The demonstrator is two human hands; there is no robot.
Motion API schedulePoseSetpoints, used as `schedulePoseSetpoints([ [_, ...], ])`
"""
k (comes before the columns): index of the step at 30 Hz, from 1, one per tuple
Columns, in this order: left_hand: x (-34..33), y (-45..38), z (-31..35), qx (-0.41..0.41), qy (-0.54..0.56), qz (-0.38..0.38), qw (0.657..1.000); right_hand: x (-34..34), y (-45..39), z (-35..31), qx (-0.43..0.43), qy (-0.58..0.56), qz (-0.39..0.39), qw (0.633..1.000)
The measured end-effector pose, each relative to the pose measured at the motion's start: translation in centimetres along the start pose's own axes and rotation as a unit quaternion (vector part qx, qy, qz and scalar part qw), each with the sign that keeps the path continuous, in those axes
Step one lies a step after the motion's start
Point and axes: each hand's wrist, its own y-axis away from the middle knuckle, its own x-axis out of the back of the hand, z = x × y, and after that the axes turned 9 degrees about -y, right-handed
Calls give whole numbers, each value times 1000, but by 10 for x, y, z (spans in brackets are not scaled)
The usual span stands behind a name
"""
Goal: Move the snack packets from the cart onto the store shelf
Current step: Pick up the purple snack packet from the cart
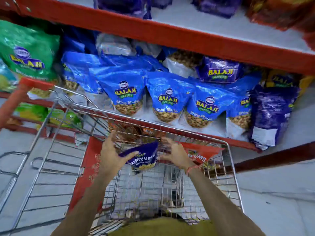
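Observation:
A dark purple snack packet [142,156] marked Yumyums hangs inside the wire cart [233,169], near its far end. My left hand [111,153] grips the packet's left top corner, thumb on its front. My right hand [175,153] hovers just right of the packet with fingers spread; contact is unclear. A red Yumyums packet [198,154] lies in the cart behind my right hand. The store shelf [196,132] ahead, red-edged, holds a row of blue Balaji packets [167,99] standing upright.
A tall purple packet [271,114] leans at the shelf's right end. A green Balaji bag [29,51] stands at the left. An upper shelf [170,34] overhangs the row. The cart's red handle [20,97] juts up at left. Grey floor lies on both sides.

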Motion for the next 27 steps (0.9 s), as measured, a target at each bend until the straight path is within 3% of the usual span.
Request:
schedulePoseSetpoints([
  [5, -29, -6, -51, 172, 155, -110, 967, -23, -21, 13, -76, -16, -48, 996],
  [10, -52, -16, -73, 196, 147, -210, 946, -42, -46, 31, -121, -28, -63, 990],
  [15, -66, -17, -78, 220, 120, -211, 945, -55, -58, 46, -158, -19, -69, 985],
  [19, -79, -15, -75, 238, 168, -118, 949, -66, -64, 56, -182, -12, -6, 983],
  [21, -80, -17, -76, 217, 160, -112, 956, -67, -60, 56, -178, -12, 25, 984],
  [27, -42, -25, -47, 201, 245, -59, 947, -57, -34, 24, -81, -66, 65, 992],
])
